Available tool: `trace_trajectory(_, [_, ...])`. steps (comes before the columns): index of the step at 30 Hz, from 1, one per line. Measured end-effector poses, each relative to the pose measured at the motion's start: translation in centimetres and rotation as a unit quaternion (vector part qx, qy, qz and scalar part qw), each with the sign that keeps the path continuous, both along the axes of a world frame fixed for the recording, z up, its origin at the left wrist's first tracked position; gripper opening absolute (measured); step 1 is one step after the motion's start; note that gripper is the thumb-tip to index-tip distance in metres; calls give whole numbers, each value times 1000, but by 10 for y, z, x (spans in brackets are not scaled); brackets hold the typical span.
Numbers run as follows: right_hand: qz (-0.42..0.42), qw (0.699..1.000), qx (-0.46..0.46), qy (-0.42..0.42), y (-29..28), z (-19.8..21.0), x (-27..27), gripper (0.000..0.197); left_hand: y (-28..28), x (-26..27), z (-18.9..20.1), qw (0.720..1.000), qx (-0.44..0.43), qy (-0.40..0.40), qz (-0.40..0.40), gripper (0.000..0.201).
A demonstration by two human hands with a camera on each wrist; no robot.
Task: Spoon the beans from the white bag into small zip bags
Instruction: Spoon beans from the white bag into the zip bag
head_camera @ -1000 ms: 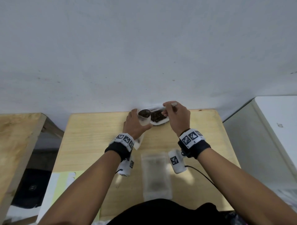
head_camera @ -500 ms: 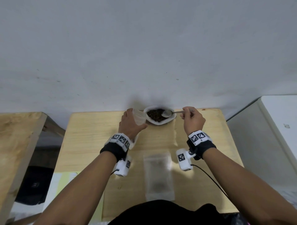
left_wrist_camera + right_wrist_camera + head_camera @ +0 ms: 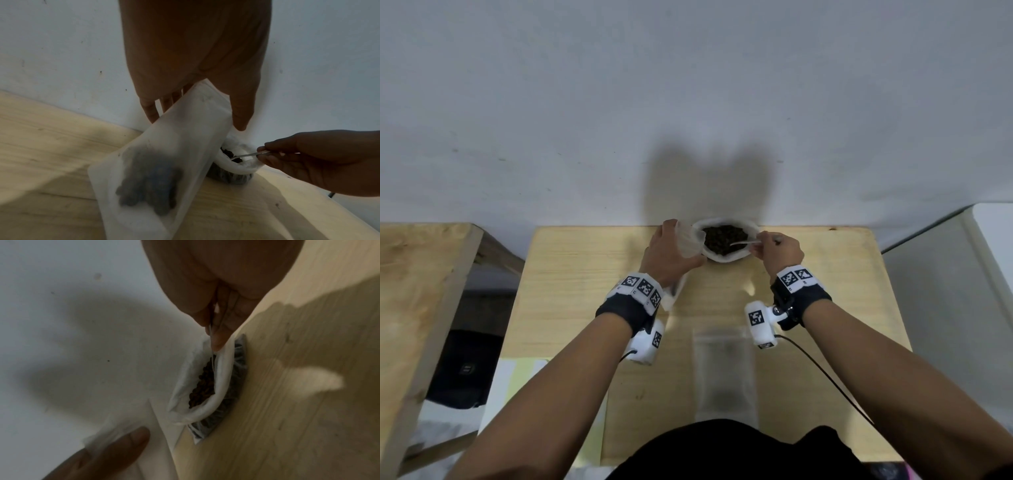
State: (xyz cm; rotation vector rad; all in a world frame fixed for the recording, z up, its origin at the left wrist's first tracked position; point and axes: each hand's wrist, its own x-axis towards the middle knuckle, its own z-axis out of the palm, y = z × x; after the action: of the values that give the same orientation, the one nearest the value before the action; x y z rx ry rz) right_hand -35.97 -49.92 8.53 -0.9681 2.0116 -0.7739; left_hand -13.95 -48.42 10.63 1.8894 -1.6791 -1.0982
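Note:
The white bag [image 3: 748,229] of dark beans [image 3: 724,238] stands open at the table's far edge, against the wall. My right hand [image 3: 779,250] pinches a metal spoon [image 3: 744,243] by its handle, its bowl down among the beans. My left hand [image 3: 671,255] holds a small frosted zip bag [image 3: 688,241] upright just left of the white bag. In the left wrist view the zip bag [image 3: 162,164] has dark beans in its lower part, with my thumb and fingers around its top. The right wrist view shows the spoon [image 3: 210,337] entering the white bag [image 3: 222,378].
Another small zip bag [image 3: 724,373] lies flat on the wooden table [image 3: 592,291] near my body. A second wooden surface [image 3: 417,291] stands to the left, a white cabinet [image 3: 962,274] to the right. The wall is right behind the white bag.
My right hand has drawn back from over the zip bag to the right and lowered the spoon into the beans. My left hand has tilted the zip bag slightly left.

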Motion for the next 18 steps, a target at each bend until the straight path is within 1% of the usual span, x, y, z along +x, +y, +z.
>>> trace_trajectory(3, [-15,999,12,-38,1,-3,2,28,-1,0,-1,1000,2,7,2,87])
trace_trajectory(6, [-34,996,16,-75,4,-4,1,33,-1,1,0,1000,9,7,2,94])
trace_trajectory(11, [-68,990,2,-122,10,5,-2,31,3,0,5,1000,10,1,2,99])
trace_trajectory(14, [-81,987,-21,-138,13,9,-6,29,6,0,2,1000,-7,-10,-5,94])
trace_trajectory(16, [-88,986,-37,-140,15,14,-8,34,10,0,0,999,-25,-21,-6,89])
trace_trajectory(18, [-101,980,-55,-160,17,23,-8,38,14,-1,-1,999,-38,-33,-5,86])
